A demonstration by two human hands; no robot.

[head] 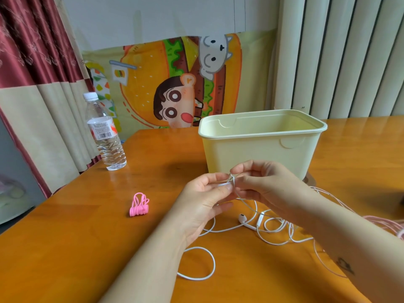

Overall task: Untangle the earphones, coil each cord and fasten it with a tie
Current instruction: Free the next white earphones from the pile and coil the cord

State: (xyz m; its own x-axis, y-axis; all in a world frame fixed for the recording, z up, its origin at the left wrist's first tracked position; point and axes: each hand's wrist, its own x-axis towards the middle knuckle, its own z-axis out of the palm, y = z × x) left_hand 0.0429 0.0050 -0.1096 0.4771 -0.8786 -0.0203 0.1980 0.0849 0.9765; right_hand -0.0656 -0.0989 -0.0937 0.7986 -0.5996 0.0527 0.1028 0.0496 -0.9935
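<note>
So the person's got the white earphone cord [215,263] up off the desk [87,237]. The left hand [203,197] and right hand [262,184] meet just in front of the cream bin [262,149]. Both hands are pinching the same little snarl of cord between thumb and fingertips, with the other fingers loosely curled. Can't really tell how tight the knot is, it's tiny.

The rest of the cord trails down in loose loops on the desk under the wrists, with an earbud [242,218] and the inline remote [260,218] lying in the middle. A pink earphone cord [384,224] is bunched at the right edge, apparently overlapping the white one. The pink ties [140,204] sit in a clump well off to the left.

Handling-wise, this stuff looks feather-light, floppy and a bit slick, so yanking would probably just cinch the knot. The best bet is likely to grip right beside the tangle and feed slack through. The thin joints at the earbud and remote look like the weak spots, so hold the wire rather than those.
</note>
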